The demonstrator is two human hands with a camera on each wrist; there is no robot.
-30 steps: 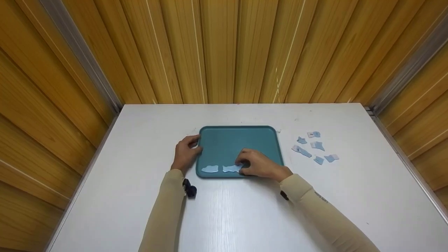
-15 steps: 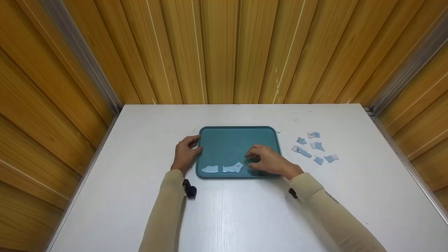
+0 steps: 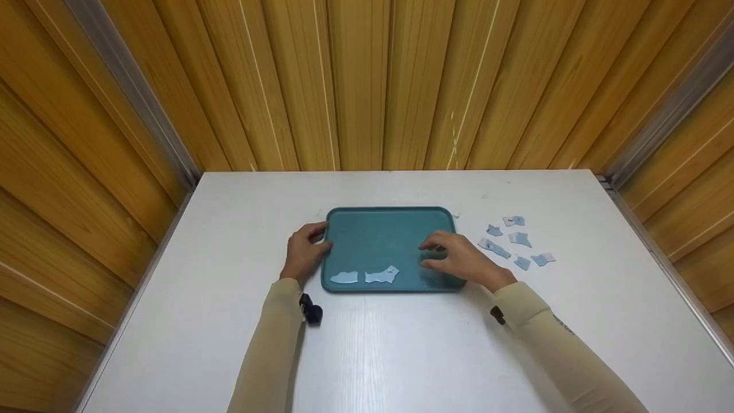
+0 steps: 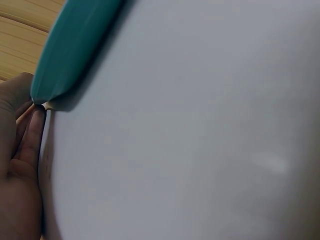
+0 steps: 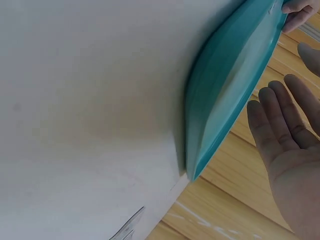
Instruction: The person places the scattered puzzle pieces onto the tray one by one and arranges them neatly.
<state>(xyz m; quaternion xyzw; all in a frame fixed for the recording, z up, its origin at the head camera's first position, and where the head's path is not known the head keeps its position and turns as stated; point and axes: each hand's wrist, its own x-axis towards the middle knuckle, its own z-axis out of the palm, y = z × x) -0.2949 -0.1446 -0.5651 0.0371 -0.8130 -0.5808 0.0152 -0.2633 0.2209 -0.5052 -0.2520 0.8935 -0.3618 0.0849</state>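
A teal tray (image 3: 378,229) lies on the white table with two pale blue torn-edged pieces on it near its front edge: a left piece (image 3: 344,277) and a right piece (image 3: 382,275), a narrow gap between them. My left hand (image 3: 304,252) holds the tray's left edge by thumb and fingers; the left wrist view shows them at the rim. Over the tray's right part hovers my right hand (image 3: 461,258), thumb and fingers apart and nothing between them. In the right wrist view its palm (image 5: 300,175) shows bare and the fingers are extended.
Several pale blue and white pieces lie scattered right of the tray, among them a long piece (image 3: 494,248), a star-like piece (image 3: 494,230) and a small piece (image 3: 522,263). Wood-look panels (image 3: 361,86) stand behind the table and at both sides.
My right hand has left the right-hand piece on the tray and moved right, its fingers spreading. That piece now lies fully visible. My left hand stays at the tray's edge.
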